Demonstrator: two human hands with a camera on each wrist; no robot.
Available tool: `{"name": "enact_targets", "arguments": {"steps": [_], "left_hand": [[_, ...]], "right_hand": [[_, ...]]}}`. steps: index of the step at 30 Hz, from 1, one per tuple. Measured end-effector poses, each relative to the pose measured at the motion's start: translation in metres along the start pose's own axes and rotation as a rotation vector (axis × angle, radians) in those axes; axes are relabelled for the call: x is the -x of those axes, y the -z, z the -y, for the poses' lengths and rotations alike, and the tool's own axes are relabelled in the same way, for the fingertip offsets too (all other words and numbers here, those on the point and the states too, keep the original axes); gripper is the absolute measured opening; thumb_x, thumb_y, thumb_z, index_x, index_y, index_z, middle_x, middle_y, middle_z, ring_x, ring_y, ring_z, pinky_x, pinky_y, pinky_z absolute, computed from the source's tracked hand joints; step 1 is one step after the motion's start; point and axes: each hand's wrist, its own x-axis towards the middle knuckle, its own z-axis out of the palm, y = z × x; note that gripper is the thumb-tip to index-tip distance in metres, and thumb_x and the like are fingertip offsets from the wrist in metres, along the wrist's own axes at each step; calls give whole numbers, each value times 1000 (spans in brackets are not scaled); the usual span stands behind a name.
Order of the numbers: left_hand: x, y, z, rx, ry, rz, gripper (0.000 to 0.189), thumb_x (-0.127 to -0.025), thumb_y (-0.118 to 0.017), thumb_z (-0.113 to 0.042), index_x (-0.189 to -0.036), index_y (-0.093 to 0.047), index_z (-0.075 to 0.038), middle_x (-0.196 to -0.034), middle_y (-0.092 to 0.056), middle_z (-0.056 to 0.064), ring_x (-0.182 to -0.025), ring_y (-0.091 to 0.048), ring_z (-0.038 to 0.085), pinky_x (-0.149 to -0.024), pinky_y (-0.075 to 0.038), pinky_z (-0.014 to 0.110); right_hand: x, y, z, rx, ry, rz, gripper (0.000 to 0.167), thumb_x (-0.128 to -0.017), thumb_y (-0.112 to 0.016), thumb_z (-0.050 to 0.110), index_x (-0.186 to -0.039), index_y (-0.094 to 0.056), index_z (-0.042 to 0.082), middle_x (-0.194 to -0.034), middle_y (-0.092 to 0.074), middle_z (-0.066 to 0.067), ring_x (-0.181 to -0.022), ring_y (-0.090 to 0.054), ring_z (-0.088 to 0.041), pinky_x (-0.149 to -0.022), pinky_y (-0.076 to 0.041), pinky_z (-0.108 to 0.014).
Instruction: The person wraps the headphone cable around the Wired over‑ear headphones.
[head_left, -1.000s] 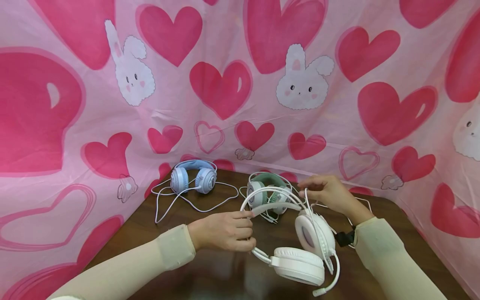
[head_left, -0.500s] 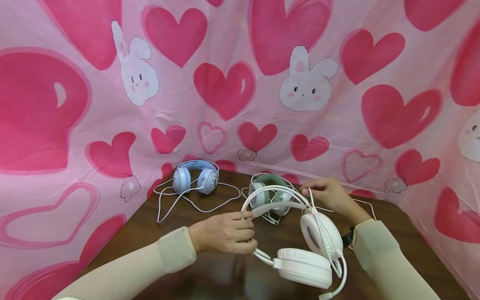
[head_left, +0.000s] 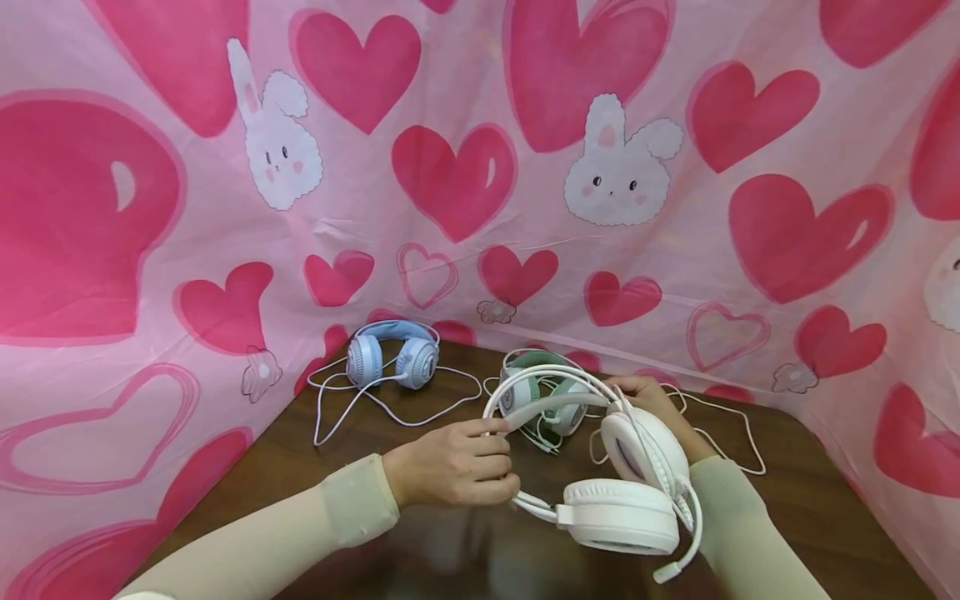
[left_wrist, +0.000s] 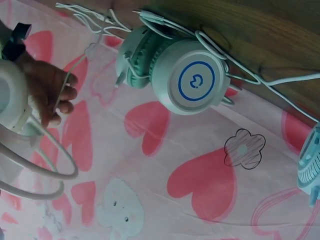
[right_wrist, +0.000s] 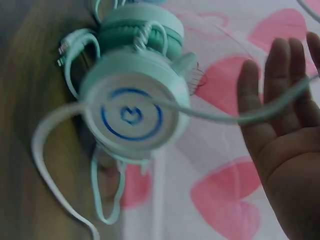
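A white headset [head_left: 621, 518] with a boom microphone [head_left: 678, 567] hangs over the table, tilted, its ear cups toward the person. My left hand [head_left: 456, 465] grips its headband at the left side. Behind the far ear cup is my right hand [head_left: 660, 406], partly hidden by it in the head view. In the right wrist view the fingers of that hand [right_wrist: 285, 125] are extended, and a white cable [right_wrist: 210, 116] runs across them. The left wrist view shows the same right hand [left_wrist: 47, 87] beside the ear cup, the thin cable passing over its fingers.
Green-and-white headphones [head_left: 517, 396] stand at the back of the brown table [head_left: 420, 533], partly behind the white headband. Light blue headphones [head_left: 415, 363] with a looped cable sit at the back left. White cable [head_left: 750, 433] lies on the right. A pink heart-patterned cloth [head_left: 480, 100] surrounds the table.
My right hand has dropped lower behind the far ear cup, and more white cable shows on the table at right. The headset has shifted slightly right; my left hand keeps its grip.
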Motion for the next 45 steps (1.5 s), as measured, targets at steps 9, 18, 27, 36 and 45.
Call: {"name": "enact_targets", "arguments": {"steps": [9,18,27,36,45], "left_hand": [[5,-21,-2,-36,67,-47,18,-99,-58,-26,-89,-67,-14,-77,-62,-5,-76,-61,12,-88,-51,38],[1,-45,1,-87,200,37,20,-100,-55,-28,-89,-67,-17,-80,-65,-6,-81,-63,12,-98,-45,41],[-3,-61,16,-113,302,28,17,-98,-57,-24,-88,-66,-14,-80,-67,-3,-82,-63,14,-97,-45,37],[0,-64,44,-106,379,16,10,-90,-57,-12,-90,-67,-12,-79,-68,-1,-79,-63,17,-93,-47,39],[14,-76,59,-85,421,69,16,-89,-71,-28,-88,-68,-13,-78,-68,-1,-76,-60,19,-87,-49,36]], "right_hand": [[-15,-21,-38,-334,77,138,38,-97,-57,42,-115,-66,10,-102,-67,0,-84,-66,-10,-73,-51,-24],[-11,-72,-44,-119,12,-262,33,-107,-34,12,-116,-65,15,-90,-63,-18,-65,-62,-12,-59,-52,-25],[-3,-86,-56,-267,-43,-94,30,-106,-39,16,-127,-58,6,-91,-65,-1,-73,-61,-9,-65,-52,-22],[6,-102,-44,-128,-246,-160,39,-105,-45,19,-127,-51,-12,-100,-63,-23,-77,-65,-21,-74,-56,-36],[14,-104,-37,-49,-232,-94,43,-103,-47,16,-139,-42,-7,-99,-62,-31,-76,-66,-36,-74,-56,-43]]}}
